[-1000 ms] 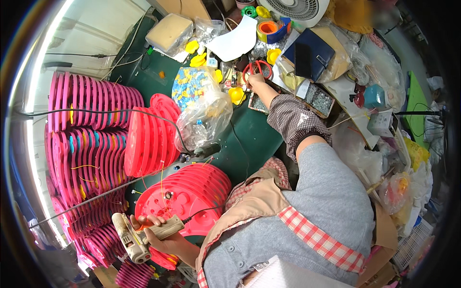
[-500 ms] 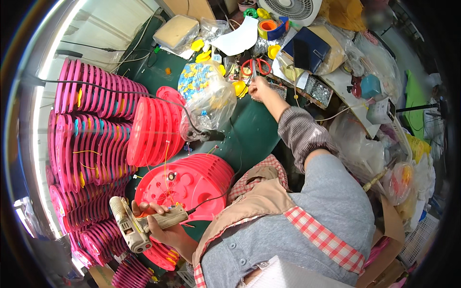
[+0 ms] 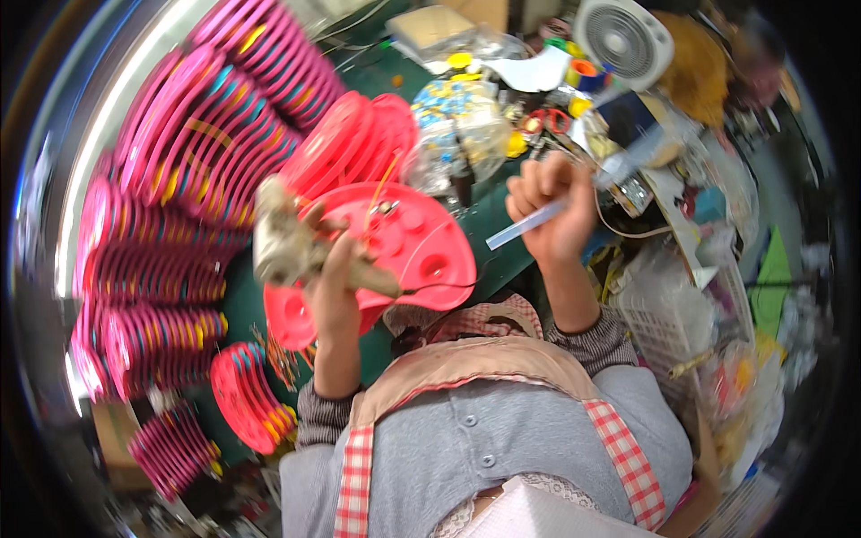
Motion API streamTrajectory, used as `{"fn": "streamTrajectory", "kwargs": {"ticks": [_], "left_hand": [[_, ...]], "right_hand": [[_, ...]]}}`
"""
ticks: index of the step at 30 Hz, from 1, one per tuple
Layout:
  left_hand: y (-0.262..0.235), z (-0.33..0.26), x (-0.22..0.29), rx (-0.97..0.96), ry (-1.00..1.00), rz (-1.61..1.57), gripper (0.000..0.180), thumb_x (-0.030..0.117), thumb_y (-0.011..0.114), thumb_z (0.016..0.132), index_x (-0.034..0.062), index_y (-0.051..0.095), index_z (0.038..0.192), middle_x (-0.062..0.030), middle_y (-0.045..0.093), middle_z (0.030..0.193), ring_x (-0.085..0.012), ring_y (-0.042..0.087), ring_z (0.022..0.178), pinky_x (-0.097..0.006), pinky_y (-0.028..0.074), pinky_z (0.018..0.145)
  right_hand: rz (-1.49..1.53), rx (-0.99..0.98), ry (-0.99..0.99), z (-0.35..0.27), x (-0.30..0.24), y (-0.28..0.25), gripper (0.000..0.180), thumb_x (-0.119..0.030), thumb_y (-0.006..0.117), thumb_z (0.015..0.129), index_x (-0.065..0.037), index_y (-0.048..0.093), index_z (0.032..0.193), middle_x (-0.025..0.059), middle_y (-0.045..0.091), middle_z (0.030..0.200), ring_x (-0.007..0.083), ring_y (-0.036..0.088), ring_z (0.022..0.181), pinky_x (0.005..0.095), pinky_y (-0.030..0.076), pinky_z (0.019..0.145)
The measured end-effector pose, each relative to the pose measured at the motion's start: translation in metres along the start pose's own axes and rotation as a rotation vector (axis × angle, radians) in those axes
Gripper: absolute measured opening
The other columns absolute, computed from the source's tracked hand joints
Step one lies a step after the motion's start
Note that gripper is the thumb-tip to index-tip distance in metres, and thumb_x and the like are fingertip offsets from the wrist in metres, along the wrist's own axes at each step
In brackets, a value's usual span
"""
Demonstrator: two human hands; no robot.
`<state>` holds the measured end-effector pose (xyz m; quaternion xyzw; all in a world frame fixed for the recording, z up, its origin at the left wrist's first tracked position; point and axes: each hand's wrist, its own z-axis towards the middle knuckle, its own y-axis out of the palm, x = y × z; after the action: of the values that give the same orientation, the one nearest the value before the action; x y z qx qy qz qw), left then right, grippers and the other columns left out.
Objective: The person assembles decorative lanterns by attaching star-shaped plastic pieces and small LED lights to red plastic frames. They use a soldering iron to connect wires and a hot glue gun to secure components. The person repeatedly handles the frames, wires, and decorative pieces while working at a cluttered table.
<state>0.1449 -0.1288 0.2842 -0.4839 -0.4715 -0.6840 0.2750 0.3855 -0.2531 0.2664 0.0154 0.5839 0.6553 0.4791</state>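
A beige glue gun (image 3: 276, 235), blurred by motion, is gripped in my left hand (image 3: 334, 278), which is closed around its handle. A thin dark cord runs from the handle to the right. My right hand (image 3: 558, 208) is closed around a long translucent glue stick (image 3: 513, 230), raised above the green table; its other end sticks out beyond the knuckles, smeared by motion. Behind the glue gun lies a stack of red plastic panels (image 3: 426, 224) with round recesses and thin wires. More red panels (image 3: 345, 143) lean behind it.
Pink panels (image 3: 170, 179) stand in tall rows along the left. A clear bag of blue and yellow pieces (image 3: 457, 117), red-handled scissors (image 3: 547, 121) and a white fan (image 3: 625, 40) sit at the back. A white basket (image 3: 664, 332) holding plastic bags is on the right.
My right hand has come back from beside the scissors and now holds a glue stick. My left hand has raised the glue gun. The whole view has shifted and turned.
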Motion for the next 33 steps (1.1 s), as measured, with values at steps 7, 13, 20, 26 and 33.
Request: {"fn": "streamTrajectory", "kwargs": {"ticks": [7, 13, 20, 26, 33], "left_hand": [[0.002, -0.004, 0.005, -0.147, -0.036, 0.008, 0.042, 0.009, 0.077, 0.093, 0.0026, 0.052, 0.125, -0.0036, 0.062, 0.097, -0.0106, 0.064, 0.076, -0.027, 0.056, 0.065], [-0.011, -0.012, 0.009, -0.056, 0.064, 0.001, 0.043, 0.011, 0.074, 0.094, 0.0024, 0.052, 0.13, -0.0022, 0.063, 0.104, -0.0096, 0.065, 0.089, -0.025, 0.054, 0.075], [-0.017, -0.018, -0.005, 0.072, 0.289, 0.271, 0.06, 0.019, 0.088, 0.082, 0.0007, 0.049, 0.123, -0.0109, 0.065, 0.111, -0.0154, 0.066, 0.097, -0.032, 0.055, 0.083], [-0.018, -0.025, -0.015, 0.046, 0.379, 0.369, 0.069, 0.021, 0.092, 0.077, -0.0009, 0.046, 0.124, -0.0154, 0.06, 0.11, -0.0257, 0.065, 0.097, -0.039, 0.054, 0.083], [-0.028, -0.035, 0.01, 0.085, 0.252, 0.42, 0.075, 0.021, 0.092, 0.075, -0.003, 0.045, 0.129, -0.0155, 0.058, 0.111, -0.0265, 0.064, 0.096, -0.039, 0.053, 0.084]], "right_hand": [[-0.669, -0.433, -0.353, -0.02, 0.027, 0.121, 0.024, -0.021, 0.056, 0.107, 0.001, 0.06, 0.101, 0.0064, 0.068, 0.074, 0.0063, 0.057, 0.058, 0.0243, 0.044, 0.052], [-0.898, -0.555, -0.525, -0.024, 0.052, 0.143, 0.019, -0.011, 0.056, 0.104, 0.0, 0.059, 0.089, 0.0051, 0.06, 0.065, 0.0134, 0.059, 0.054, 0.0279, 0.047, 0.053], [-1.194, -0.553, -0.348, -0.023, 0.042, 0.169, 0.025, -0.013, 0.051, 0.108, 0.001, 0.053, 0.087, 0.0044, 0.053, 0.062, 0.0087, 0.051, 0.051, 0.0252, 0.042, 0.053], [-0.87, -0.524, -0.422, -0.016, 0.06, 0.149, 0.031, -0.026, 0.045, 0.112, -0.005, 0.052, 0.09, 0.0028, 0.047, 0.055, 0.0066, 0.035, 0.046, 0.0235, 0.024, 0.043], [-0.744, -0.529, -0.156, 0.006, 0.056, 0.132, 0.034, -0.034, 0.041, 0.113, -0.003, 0.051, 0.102, 0.0093, 0.051, 0.066, 0.0135, 0.044, 0.049, 0.0282, 0.041, 0.046]]}}
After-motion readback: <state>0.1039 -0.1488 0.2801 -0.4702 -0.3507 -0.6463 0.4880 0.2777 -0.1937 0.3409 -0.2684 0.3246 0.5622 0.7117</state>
